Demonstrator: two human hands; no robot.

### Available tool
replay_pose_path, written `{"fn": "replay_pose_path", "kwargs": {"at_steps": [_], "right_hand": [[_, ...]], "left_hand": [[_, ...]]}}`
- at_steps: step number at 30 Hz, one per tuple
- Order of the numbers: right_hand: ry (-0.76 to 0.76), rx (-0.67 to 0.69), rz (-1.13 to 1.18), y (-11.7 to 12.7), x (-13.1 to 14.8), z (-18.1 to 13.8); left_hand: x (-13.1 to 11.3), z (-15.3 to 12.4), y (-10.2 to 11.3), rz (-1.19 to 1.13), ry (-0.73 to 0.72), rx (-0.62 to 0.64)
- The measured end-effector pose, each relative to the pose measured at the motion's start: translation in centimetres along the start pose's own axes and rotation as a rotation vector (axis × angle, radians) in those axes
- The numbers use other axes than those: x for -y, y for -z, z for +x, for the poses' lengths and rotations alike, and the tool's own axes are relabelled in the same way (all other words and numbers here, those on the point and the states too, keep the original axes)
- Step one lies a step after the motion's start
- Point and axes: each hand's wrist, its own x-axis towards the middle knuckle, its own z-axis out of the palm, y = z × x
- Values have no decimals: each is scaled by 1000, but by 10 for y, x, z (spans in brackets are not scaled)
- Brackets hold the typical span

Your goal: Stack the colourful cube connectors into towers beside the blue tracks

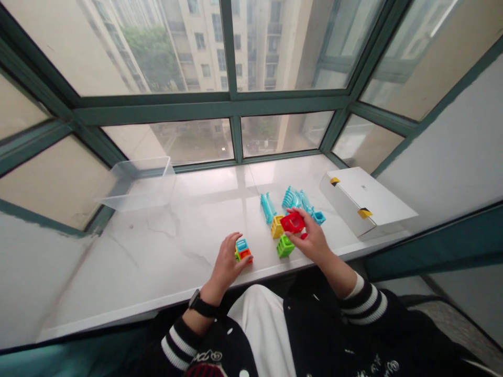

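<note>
Left hand: the left hand [226, 264] is curved over a small stacked block [242, 250] of teal, orange and yellow plastic, with the fingers reaching across its top. It looks like a light grip from here, though the fingers hide too much to be sure. A black wristwatch [202, 305] sits on that wrist.

Right hand: the right hand [310, 236] is closed on a red hollow block [293, 222], pinching it between thumb and fingers just above the marble windowsill [188, 246].

Loose pieces: a yellow block [277, 226] and a green block [285, 246] lie just beside the right hand. Past them are a teal ribbed piece [268, 207], a cluster of teal ribbed pieces [294, 199] and a small teal block [319, 218], the last almost at the right hand's fingers.

Front edge: both hands work close to the sill's front edge, and the stacked block sits nearly on it. The forearms cross that edge from the black-and-white striped sleeves [363, 303].

Room to move: a wide stretch of marble separates the left hand from a transparent plastic bin [135, 184], which stands near the window at the left.

Right end: a white cardboard box [365, 201] with yellow-and-black corner tabs lies well to the right, a short way beyond the right hand and the teal pieces.
</note>
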Motion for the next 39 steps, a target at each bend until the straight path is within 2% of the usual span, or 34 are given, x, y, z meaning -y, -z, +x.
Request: {"fn": "replay_pose_path", "kwargs": {"at_steps": [6, 13, 21, 29, 35, 39], "right_hand": [[-64, -156, -229, 45, -48, -18], [-168, -144, -286, 60, -82, -45], [-204, -77, -270, 47, -113, -58], [-249, -7, -221, 32, -145, -71], [-314, -40, -121, 16, -166, -79], [-347, -71, -119, 9, -169, -82]], "left_hand": [[48, -11, -19, 223, 71, 109], [66, -14, -22, 239, 69, 119], [66, -14, -18, 218, 104, 155], [64, -15, -18, 173, 123, 136], [65, -15, -18, 157, 117, 125], [67, -15, -19, 173, 117, 135]]}}
